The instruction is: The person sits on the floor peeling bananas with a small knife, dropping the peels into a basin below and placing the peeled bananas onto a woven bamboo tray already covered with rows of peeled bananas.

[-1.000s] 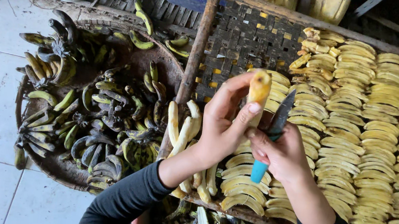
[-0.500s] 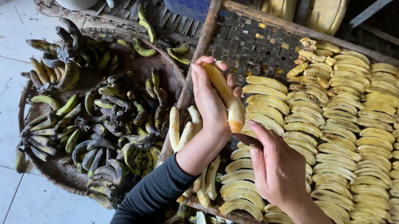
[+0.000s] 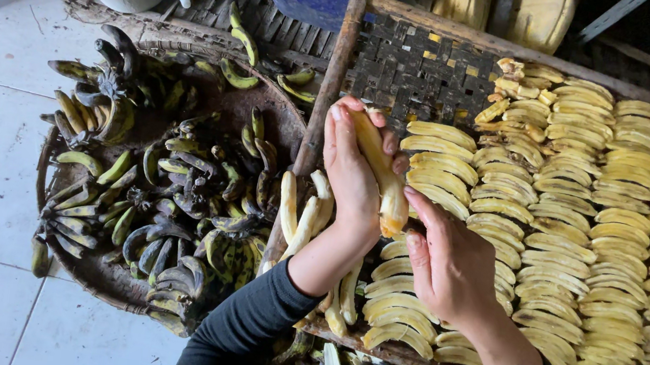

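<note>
Banana lowered, left hand grip closed.

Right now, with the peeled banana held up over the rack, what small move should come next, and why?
Probably lay the peeled banana down at the open left edge of the woven rack, beside the rows of banana slices. The left hand holds it fully peeled, the right hand meets its lower end, and bare rack shows there.

Head camera looks straight down, close above.
</note>
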